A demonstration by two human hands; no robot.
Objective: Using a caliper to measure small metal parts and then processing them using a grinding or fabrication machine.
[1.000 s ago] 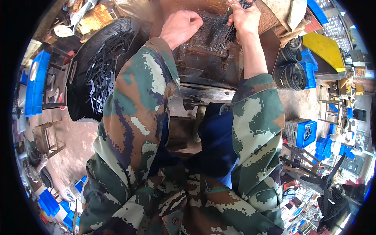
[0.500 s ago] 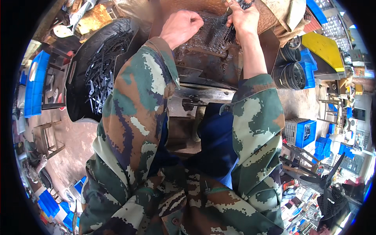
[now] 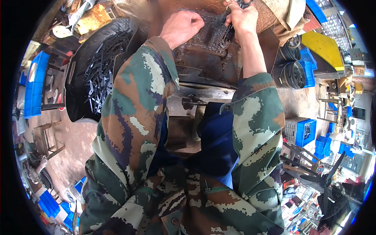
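Observation:
At the top of the view, both my hands are over a dark, wet-looking metal work surface [image 3: 199, 55]. My left hand [image 3: 182, 28] is closed, its fingers curled together and thumb against them; whatever they pinch, if anything, is hidden. My right hand [image 3: 243, 18] grips a bundle of thin dark metal strips [image 3: 227, 29], which stick out past the fingers on the left and at the upper edge. A rough, dark, glistening patch lies between the two hands.
To the left stands a black tub [image 3: 72, 98] with many loose dark metal strips [image 3: 100, 78]. Black buckets [image 3: 290, 76] and a blue crate [image 3: 309, 74] are at right. A fan [image 3: 329, 184] stands at lower right. Sacking [image 3: 288, 33] lies beyond my right hand.
My right hand has shifted very slightly with the dark strips in it. My left hand has hardly moved and stays closed.

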